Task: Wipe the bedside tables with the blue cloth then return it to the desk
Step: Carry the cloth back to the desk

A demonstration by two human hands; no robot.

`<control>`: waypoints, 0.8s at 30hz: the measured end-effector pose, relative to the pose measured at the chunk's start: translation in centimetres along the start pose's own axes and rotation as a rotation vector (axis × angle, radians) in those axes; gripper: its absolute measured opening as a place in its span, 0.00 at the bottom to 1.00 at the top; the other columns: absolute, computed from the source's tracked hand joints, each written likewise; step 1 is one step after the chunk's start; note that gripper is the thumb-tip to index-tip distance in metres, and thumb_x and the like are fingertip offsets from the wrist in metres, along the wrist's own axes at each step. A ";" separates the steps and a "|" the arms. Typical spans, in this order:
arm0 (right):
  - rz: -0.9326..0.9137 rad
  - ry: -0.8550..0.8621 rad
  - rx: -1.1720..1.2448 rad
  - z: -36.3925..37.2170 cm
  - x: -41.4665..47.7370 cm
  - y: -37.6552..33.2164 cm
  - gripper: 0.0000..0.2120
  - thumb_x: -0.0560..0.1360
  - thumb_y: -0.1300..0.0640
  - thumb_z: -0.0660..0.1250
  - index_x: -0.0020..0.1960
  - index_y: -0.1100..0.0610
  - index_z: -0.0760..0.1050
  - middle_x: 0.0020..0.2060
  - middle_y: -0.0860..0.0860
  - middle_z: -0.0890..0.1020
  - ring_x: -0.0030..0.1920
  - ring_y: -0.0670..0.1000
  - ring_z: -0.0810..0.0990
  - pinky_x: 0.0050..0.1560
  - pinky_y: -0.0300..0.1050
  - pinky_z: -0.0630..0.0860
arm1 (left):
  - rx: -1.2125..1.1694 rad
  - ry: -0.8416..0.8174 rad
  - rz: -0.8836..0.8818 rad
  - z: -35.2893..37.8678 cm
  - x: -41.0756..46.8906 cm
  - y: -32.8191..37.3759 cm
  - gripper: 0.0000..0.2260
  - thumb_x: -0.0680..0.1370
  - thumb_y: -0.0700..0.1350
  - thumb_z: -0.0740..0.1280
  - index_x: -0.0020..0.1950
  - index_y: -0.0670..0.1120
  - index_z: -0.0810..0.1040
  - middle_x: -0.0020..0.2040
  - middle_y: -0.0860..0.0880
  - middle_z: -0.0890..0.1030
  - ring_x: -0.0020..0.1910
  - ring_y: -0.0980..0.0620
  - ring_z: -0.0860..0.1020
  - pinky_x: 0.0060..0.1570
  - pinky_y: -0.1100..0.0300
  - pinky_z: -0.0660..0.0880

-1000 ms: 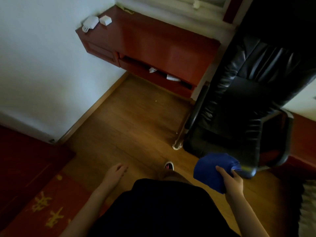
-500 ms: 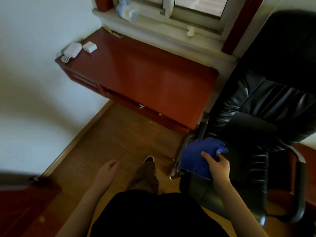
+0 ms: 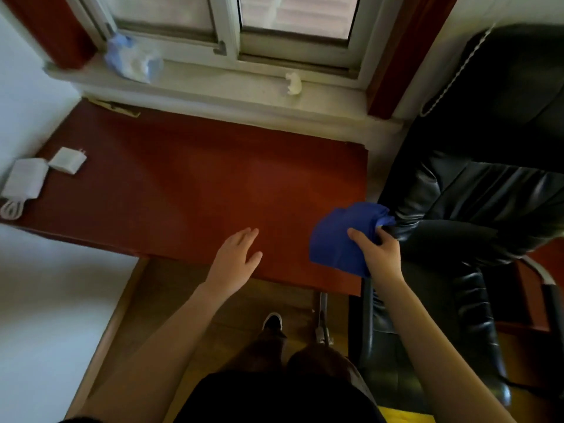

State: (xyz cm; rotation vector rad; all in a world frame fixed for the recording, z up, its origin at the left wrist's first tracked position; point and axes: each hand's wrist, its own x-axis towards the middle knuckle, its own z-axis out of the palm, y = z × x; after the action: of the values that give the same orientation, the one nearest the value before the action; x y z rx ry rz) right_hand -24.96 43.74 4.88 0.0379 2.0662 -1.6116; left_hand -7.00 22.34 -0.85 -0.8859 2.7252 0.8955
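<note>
Head view: person standing at a red-brown tabletop (image 3: pixel 189 184) under a window (image 3: pixel 232 29), looking down on both bare arms.
Cloth: blue cloth (image 3: pixel 341 236) bunched in the right hand, over the right front corner of the tabletop; whether it touches the wood cannot be told. Its far folds reach past the tabletop's right edge toward the chair.
Right hand: right hand (image 3: pixel 380 251) has its grip closed around the cloth, thumb lying on top of the fabric, fingers curled under the bunched end.
Left hand: left hand (image 3: pixel 236 259) is empty, grip wide, fingers spread and flat, over the front edge of the tabletop left of the cloth, apart from it; contact with the wood cannot be told.
Tabletop, left end: white charger (image 3: pixel 26 178) with a coiled cable (image 3: pixel 10 209) at the left edge, and a smaller white plug (image 3: pixel 67 160) just beside it, well apart from both hands.
Tabletop, back left corner: a thin yellowish object (image 3: pixel 117 106), too small to identify.
Sill: windowsill (image 3: pixel 213 87) carries a pale blue and white crumpled bundle (image 3: pixel 132 59) at the left and a small white figure (image 3: pixel 293 83) further right.
Chair: black leather chair (image 3: pixel 476 215) stands just beside the tabletop's right end, its armrest (image 3: pixel 476 312) near the right forearm.
Floor: wooden floor (image 3: pixel 171 300) below the tabletop's front edge, with one shoe (image 3: pixel 272 322) visible between the arms.
</note>
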 end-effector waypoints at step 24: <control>-0.509 -0.153 -1.274 8.5 14.8 9.3 0.29 0.79 0.41 0.54 0.78 0.44 0.55 0.78 0.49 0.59 0.78 0.57 0.53 0.76 0.61 0.51 | 0.390 0.067 0.085 6.7 9.9 -4.1 0.27 0.81 0.59 0.52 0.79 0.53 0.56 0.79 0.46 0.59 0.79 0.44 0.56 0.76 0.43 0.54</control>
State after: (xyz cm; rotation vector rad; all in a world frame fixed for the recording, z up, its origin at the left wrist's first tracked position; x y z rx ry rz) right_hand -31.53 34.56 -10.91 -1.0552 2.6918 -0.2102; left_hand -13.07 18.74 -11.32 -0.7358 2.8652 0.3258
